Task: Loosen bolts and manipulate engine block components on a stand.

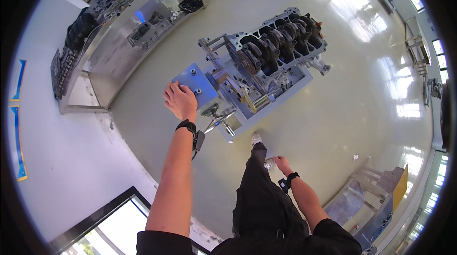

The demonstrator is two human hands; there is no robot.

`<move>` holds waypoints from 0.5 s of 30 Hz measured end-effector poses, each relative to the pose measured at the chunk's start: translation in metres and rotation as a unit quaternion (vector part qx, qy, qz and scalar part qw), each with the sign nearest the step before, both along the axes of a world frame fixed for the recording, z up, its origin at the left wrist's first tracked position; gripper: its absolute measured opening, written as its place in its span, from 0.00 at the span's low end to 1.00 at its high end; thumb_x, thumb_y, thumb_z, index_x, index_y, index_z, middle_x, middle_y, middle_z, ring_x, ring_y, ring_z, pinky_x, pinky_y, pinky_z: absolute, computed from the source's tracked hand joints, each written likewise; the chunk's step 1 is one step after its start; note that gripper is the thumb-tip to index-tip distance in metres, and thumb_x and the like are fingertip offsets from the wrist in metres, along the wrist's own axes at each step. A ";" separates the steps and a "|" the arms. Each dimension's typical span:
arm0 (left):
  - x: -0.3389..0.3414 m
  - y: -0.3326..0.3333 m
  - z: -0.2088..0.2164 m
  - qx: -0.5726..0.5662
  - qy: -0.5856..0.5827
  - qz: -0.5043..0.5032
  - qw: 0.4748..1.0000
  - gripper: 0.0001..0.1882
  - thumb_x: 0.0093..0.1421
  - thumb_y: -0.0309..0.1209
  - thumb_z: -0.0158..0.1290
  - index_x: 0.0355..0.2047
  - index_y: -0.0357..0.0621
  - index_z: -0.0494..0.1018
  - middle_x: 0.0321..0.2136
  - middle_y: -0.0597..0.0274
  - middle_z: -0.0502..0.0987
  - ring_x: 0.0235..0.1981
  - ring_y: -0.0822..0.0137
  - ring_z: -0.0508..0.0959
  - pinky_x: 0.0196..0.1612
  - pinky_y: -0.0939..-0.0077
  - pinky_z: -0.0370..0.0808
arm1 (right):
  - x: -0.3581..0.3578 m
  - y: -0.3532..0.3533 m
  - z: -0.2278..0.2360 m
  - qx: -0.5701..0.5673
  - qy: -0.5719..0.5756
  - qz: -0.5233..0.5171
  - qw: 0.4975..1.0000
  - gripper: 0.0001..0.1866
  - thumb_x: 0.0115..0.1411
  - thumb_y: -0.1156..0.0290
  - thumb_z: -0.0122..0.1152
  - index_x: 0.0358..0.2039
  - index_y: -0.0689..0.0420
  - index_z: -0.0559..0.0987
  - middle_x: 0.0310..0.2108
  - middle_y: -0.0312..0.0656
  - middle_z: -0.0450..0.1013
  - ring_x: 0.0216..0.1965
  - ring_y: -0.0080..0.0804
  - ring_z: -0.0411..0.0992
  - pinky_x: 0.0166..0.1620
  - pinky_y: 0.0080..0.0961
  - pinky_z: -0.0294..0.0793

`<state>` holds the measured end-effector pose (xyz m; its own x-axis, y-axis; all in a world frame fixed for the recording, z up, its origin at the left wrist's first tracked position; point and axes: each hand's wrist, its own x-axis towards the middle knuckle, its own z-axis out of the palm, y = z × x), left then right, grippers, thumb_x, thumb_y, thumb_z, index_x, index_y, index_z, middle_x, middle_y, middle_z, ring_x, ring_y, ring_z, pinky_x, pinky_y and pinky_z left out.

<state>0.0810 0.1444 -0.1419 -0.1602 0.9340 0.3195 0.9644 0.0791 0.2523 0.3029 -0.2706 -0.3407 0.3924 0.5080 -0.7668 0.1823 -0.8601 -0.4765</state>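
Note:
My left hand (181, 100) lies over the left edge of a blue-grey metal plate (205, 82) on the engine stand. Its fingers are spread and bent down onto the plate, and nothing shows in them. Beside the thumb stands a small metal fitting (198, 92); a second fitting (193, 72) is farther up the plate. My right hand (283, 164) hangs low by my leg, away from the stand, with its fingers loosely curled and nothing seen in it. Beyond the plate, an engine block (281, 43) is mounted with its crankshaft exposed.
The stand's grey frame (285, 97) and a crank handle (223, 121) are close to my left forearm. At the left, a metal workbench (102, 81) holds engine parts. A metal cart (376, 202) stands at the lower right. My shoe (256, 138) is near the stand.

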 end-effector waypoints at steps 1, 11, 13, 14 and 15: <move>0.000 0.000 -0.001 -0.003 -0.003 -0.008 1.000 0.11 0.56 0.34 0.44 0.39 0.48 0.68 0.48 0.65 0.66 0.50 0.61 0.64 0.45 0.62 0.64 | 0.000 -0.002 0.004 -0.014 -0.016 0.004 1.000 0.22 0.54 0.54 0.51 0.30 0.64 0.76 0.26 0.53 0.74 0.32 0.47 0.73 0.37 0.35 0.69; 0.005 0.000 0.004 -0.009 0.012 -0.004 1.000 0.14 0.56 0.36 0.42 0.41 0.49 0.68 0.48 0.65 0.66 0.50 0.61 0.64 0.46 0.60 0.64 | -0.024 -0.012 0.024 0.070 0.025 -0.057 0.996 0.18 0.58 0.57 0.50 0.24 0.61 0.74 0.14 0.36 0.66 0.16 0.23 0.64 0.20 0.24 0.62; 0.001 0.000 0.005 -0.006 0.017 -0.003 1.000 0.14 0.56 0.36 0.42 0.42 0.49 0.68 0.49 0.65 0.66 0.50 0.60 0.64 0.46 0.60 0.64 | -0.017 -0.014 0.037 0.057 0.069 -0.093 0.992 0.18 0.58 0.57 0.50 0.24 0.60 0.74 0.14 0.35 0.66 0.16 0.22 0.63 0.20 0.23 0.62; 0.000 0.000 0.003 -0.004 0.021 0.001 1.000 0.14 0.56 0.36 0.42 0.42 0.49 0.68 0.49 0.65 0.66 0.51 0.60 0.64 0.46 0.60 0.64 | -0.014 -0.015 0.047 0.043 0.111 -0.126 0.985 0.18 0.58 0.57 0.50 0.24 0.60 0.74 0.14 0.34 0.65 0.16 0.22 0.63 0.20 0.22 0.62; -0.002 -0.002 0.003 -0.004 0.027 0.003 1.000 0.14 0.56 0.36 0.42 0.42 0.49 0.68 0.49 0.65 0.66 0.51 0.60 0.64 0.46 0.60 0.64 | -0.005 -0.013 0.063 0.030 0.144 -0.156 0.977 0.17 0.58 0.58 0.50 0.24 0.60 0.74 0.14 0.34 0.65 0.15 0.21 0.63 0.20 0.21 0.63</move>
